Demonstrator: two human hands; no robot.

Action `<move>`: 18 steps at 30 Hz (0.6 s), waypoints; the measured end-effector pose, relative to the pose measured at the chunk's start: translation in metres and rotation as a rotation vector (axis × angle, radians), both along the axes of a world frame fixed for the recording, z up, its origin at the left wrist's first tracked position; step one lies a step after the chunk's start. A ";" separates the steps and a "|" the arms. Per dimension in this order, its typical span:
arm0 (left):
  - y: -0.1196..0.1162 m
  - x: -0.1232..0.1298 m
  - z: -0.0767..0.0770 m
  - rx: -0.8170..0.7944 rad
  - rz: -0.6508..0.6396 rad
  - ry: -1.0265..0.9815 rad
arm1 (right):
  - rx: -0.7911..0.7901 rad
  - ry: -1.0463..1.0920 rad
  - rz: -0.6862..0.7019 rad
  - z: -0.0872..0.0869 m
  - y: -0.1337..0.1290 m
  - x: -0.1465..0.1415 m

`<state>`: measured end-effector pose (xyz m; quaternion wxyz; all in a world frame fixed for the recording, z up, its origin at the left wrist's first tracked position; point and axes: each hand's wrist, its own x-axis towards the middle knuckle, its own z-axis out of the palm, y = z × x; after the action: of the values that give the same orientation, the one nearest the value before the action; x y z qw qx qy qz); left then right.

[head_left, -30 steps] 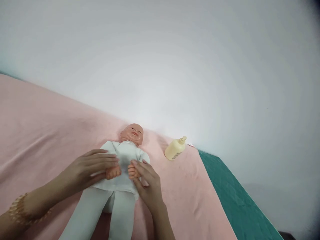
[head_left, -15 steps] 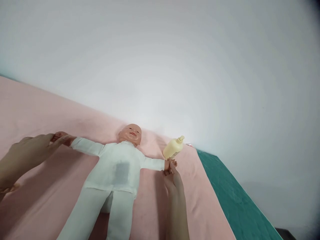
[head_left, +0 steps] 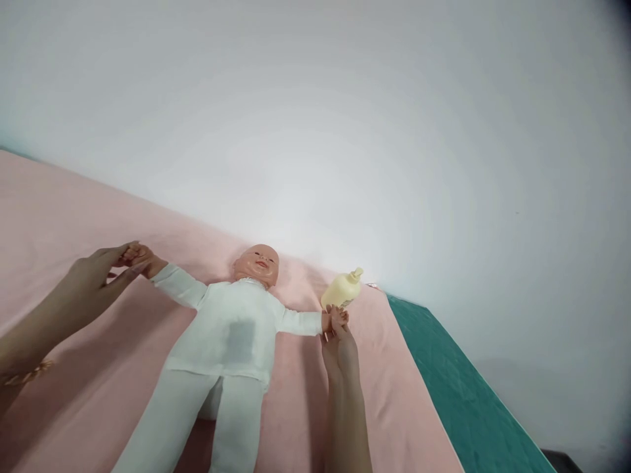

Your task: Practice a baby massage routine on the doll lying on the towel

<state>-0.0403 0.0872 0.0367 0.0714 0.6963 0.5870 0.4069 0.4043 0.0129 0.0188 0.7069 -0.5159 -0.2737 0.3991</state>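
Observation:
A baby doll (head_left: 217, 341) with a white cloth body and a grey patch on its front lies on its back, arms spread. My left hand (head_left: 106, 272) grips the doll's hand on the left side between thumb and fingers, holding that arm raised a little. On the other side, my right hand (head_left: 339, 345) is closed around the doll's other hand and wrist, with the doll's small fingers showing above my thumb. Just behind my right hand stands a pale yellow pump bottle (head_left: 341, 289), its lower part hidden by the hands.
Pink cloth (head_left: 394, 381) covers the surface under the doll. A green surface (head_left: 458, 387) shows along its right side. Behind everything rises a white wall (head_left: 315, 131). A dark object (head_left: 562, 461) is cut off at the lower right.
My left hand has moved up and to the right, lifting and bending the doll's arm. My right hand has shifted only slightly, still holding the other doll hand.

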 end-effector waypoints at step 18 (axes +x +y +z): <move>-0.055 0.095 -0.006 0.346 -0.512 0.047 | 0.417 -1.040 0.515 0.037 -0.032 -0.098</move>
<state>0.0545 0.0318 0.0307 0.0382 0.8327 0.3158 0.4533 0.3061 -0.0190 0.0556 0.4478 -0.4109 -0.7707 0.1913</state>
